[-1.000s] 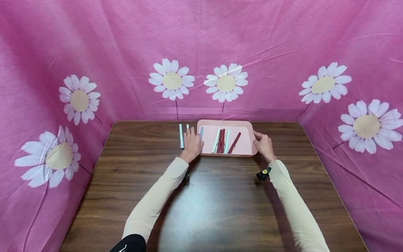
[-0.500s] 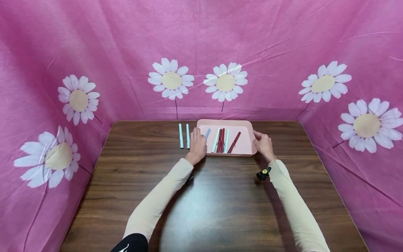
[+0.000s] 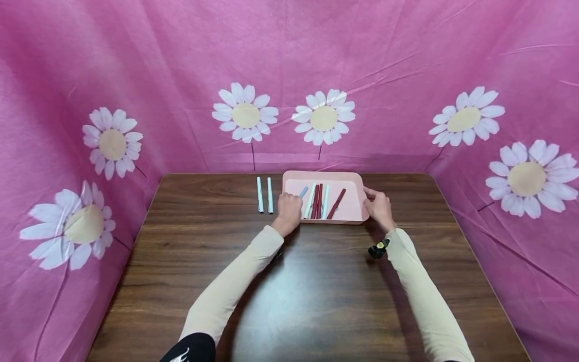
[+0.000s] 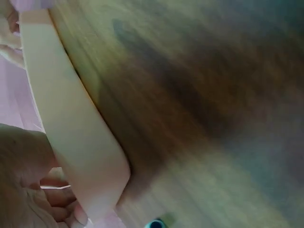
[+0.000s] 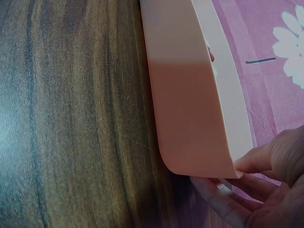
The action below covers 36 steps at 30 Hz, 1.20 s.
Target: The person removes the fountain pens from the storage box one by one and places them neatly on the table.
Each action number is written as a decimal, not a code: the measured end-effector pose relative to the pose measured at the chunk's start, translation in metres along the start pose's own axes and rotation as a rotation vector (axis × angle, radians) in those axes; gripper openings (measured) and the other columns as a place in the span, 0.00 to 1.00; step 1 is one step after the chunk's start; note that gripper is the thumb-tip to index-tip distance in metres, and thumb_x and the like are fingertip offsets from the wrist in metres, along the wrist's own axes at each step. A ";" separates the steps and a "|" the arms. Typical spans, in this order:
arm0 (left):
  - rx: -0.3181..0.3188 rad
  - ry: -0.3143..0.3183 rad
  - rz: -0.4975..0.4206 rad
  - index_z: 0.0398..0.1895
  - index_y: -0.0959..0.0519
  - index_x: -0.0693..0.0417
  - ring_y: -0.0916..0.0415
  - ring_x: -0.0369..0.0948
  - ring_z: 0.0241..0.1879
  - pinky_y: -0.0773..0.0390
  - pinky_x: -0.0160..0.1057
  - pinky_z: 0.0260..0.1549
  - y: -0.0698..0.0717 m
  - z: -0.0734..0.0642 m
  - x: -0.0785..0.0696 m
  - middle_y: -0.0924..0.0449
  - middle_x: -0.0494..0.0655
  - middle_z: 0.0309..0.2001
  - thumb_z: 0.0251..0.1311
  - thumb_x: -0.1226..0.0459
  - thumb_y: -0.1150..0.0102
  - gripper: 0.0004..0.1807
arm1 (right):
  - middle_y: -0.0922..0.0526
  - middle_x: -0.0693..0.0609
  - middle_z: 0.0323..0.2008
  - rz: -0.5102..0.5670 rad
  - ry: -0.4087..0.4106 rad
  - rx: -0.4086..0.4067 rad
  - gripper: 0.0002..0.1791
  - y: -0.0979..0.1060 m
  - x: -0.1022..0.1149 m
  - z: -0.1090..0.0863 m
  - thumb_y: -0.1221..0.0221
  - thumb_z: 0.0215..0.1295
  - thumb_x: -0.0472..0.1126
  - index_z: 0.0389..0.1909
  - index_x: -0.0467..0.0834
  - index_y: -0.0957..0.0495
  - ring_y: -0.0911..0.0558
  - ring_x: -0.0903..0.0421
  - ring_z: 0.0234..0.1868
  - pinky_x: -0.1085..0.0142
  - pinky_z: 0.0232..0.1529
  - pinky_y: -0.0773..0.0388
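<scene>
In the head view, a pink tray (image 3: 289, 177) lies near the table's back edge. Over its front left corner, my left hand (image 3: 288, 208) has curled fingers and holds a blue pen (image 3: 303, 191), whose far end shows beyond the knuckles. The left wrist view shows those fingers (image 4: 57, 202) inside the tray wall, the pen hidden. My right hand (image 3: 380, 208) grips the tray's right edge, with the thumb (image 5: 256, 160) at the rim and fingers below. Inside lie a mint pen (image 3: 310, 201), dark red pens (image 3: 315, 201), a pale aqua pen (image 3: 325, 201) and a slanted dark red pen (image 3: 336, 203).
Two light aqua pens, an outer pen (image 3: 260, 195) and an inner pen (image 3: 270, 195), lie parallel on the wooden table (image 3: 307, 291) left of the tray. A pink curtain (image 3: 384, 65) with white daisies surrounds the table's back and sides.
My left hand has moved right from the tray's left edge, over the front left corner. The blue pen has shifted right and tilted. The right hand and the tray stay put.
</scene>
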<state>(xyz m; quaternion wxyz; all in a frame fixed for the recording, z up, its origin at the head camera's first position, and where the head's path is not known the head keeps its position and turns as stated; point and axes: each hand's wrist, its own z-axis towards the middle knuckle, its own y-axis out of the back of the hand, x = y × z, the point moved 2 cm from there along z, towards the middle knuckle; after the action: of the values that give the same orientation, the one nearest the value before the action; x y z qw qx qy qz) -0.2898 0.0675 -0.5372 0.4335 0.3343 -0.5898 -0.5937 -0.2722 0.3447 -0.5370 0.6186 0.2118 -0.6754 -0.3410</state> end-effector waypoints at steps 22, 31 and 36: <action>0.102 0.102 -0.390 0.33 0.17 0.61 0.13 0.52 0.39 0.14 0.49 0.38 0.010 0.006 0.015 0.13 0.57 0.38 0.64 0.72 0.38 0.02 | 0.17 0.31 0.57 0.004 -0.002 0.003 0.28 -0.002 -0.002 0.001 0.47 0.70 0.32 0.70 0.37 0.26 0.19 0.32 0.59 0.41 0.59 0.25; 0.054 0.099 -0.556 0.32 0.17 0.64 0.17 0.53 0.37 0.15 0.51 0.41 0.015 0.006 0.024 0.17 0.60 0.37 0.67 0.69 0.37 0.06 | 0.17 0.31 0.57 -0.005 0.003 0.004 0.28 -0.001 -0.001 0.000 0.48 0.69 0.31 0.70 0.36 0.26 0.19 0.32 0.58 0.40 0.60 0.26; 0.055 0.129 -0.713 0.38 0.16 0.64 0.20 0.50 0.34 0.17 0.50 0.40 0.017 0.006 0.030 0.15 0.58 0.37 0.70 0.67 0.36 0.07 | 0.17 0.32 0.56 -0.003 0.006 -0.002 0.28 -0.001 -0.002 0.001 0.48 0.68 0.30 0.70 0.36 0.26 0.19 0.31 0.58 0.40 0.60 0.26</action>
<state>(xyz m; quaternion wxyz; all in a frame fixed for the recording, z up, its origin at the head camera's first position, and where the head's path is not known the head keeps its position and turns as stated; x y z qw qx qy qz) -0.3048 0.0439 -0.5168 0.2262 0.5671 -0.4232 -0.6694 -0.2728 0.3451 -0.5391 0.6203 0.2129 -0.6730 -0.3421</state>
